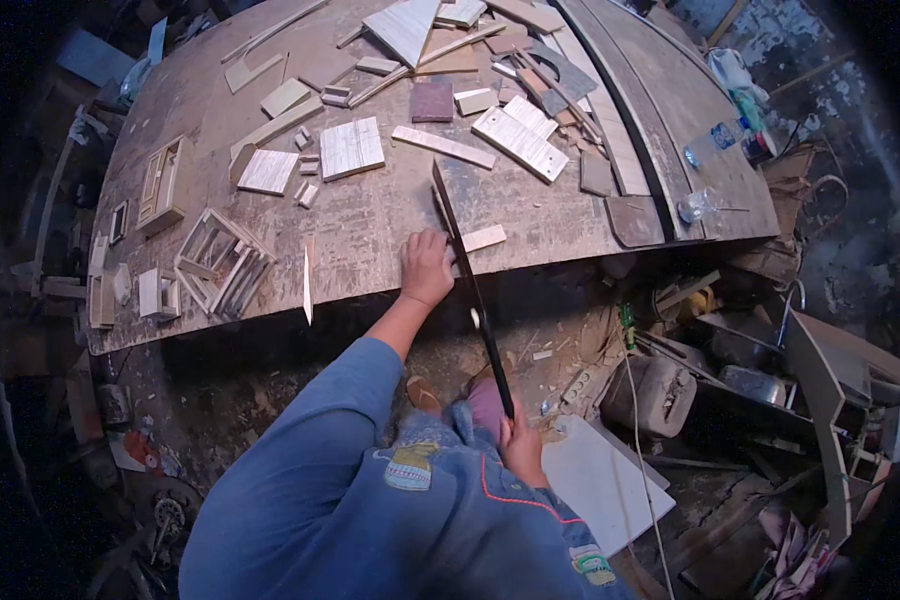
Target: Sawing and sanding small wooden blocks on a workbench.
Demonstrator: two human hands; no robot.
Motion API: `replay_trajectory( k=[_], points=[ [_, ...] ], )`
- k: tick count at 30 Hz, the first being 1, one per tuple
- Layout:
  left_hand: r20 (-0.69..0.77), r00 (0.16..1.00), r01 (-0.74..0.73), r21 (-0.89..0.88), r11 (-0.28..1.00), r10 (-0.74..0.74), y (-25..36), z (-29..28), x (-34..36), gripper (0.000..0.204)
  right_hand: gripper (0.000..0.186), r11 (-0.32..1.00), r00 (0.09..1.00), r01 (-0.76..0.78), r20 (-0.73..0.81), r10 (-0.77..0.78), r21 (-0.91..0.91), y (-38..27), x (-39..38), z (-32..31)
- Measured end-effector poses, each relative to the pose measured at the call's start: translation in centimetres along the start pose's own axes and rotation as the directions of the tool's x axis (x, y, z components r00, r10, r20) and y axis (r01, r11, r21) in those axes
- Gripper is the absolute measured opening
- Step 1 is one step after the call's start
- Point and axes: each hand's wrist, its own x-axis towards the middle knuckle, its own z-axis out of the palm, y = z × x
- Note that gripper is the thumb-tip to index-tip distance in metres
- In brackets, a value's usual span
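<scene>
Clenching a long dark-bladed tool [474, 290] in the right grip [522, 448], rests the left grip [428, 268] at the edge of the worktop [365, 232]; cannot tell whether clasping anything.

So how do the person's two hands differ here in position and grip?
The left hand is at the front edge of the tabletop; the right hand is off the table, close to the body. The right hand grips the near end of a long dark tool; the left hand lies beside its farther stretch, any hold hidden. Both are bare.
</scene>
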Motion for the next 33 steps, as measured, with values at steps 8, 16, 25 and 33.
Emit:
replay_trajectory(
  k=[8, 16, 25, 33],
  points=[
    [0.027, 1.0, -0.008, -0.008, 1.0, 0.008, 0.2, 0.3, -0.1, 0.029, 0.049, 0.999, 0.999, 0.032, -0.009, -0.031, 0.029, -0.8, 4.5, 1.1],
    [0.067, 0.997, -0.029, 0.053, 0.998, 0.025, 0.1, -0.1, -0.9, 0.03, 0.05, 1.0, 1.0, 0.02, -0.008, -0.02, -0.022, -3.2, 3.1, -0.3],
    [0.081, 0.997, 0.007, 0.054, 0.999, -0.011, 0.3, 0.0, -0.7, 0.032, 0.052, 0.994, 0.993, 0.094, -0.078, -0.09, 0.056, -4.8, 5.6, 0.1],
    [0.07, 0.997, -0.018, 0.052, 0.998, 0.015, -0.2, -0.1, -0.2, 0.034, 0.05, 1.0, 1.0, 0.006, -0.007, -0.006, -0.002, -2.0, 3.4, 0.5]
  ],
)
